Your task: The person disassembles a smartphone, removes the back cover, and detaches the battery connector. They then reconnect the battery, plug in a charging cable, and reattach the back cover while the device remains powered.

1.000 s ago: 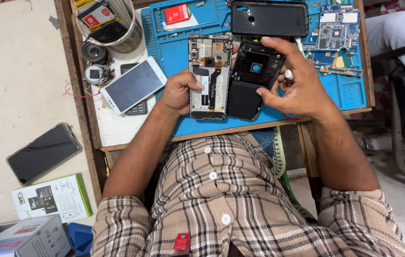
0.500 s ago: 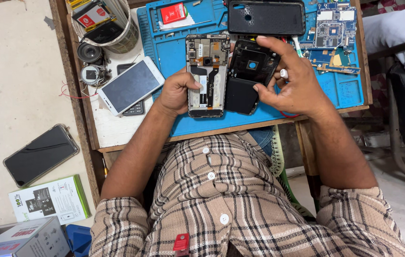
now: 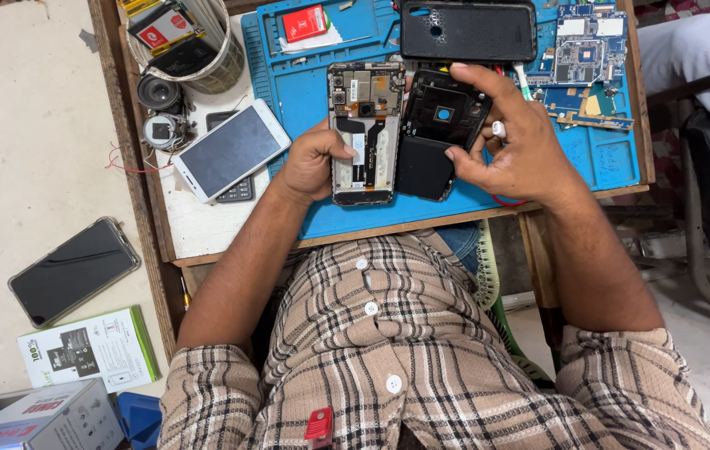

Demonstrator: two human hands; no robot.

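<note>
An opened phone body point(image 3: 364, 133) with bare circuitry lies on the blue repair mat point(image 3: 305, 92). My left hand point(image 3: 315, 160) grips its left edge, thumb on the inner frame. Right beside it, my right hand point(image 3: 511, 146) holds the black back cover point(image 3: 438, 133), inner side up, fingers on its top and right edges; the cover leans against the phone body's right side. A small white object sits between my right fingers.
A black phone case point(image 3: 467, 30) and bare circuit boards point(image 3: 586, 62) lie at the mat's far side. A white phone point(image 3: 231, 151), a round bin of parts point(image 3: 188, 42) and small round parts point(image 3: 159, 112) occupy the bench left. On the floor: a dark phone point(image 3: 74, 271), boxes point(image 3: 88, 348).
My right hand has shifted its fingers on the back cover, moving it slightly away from the phone body. My left hand stays on the body.
</note>
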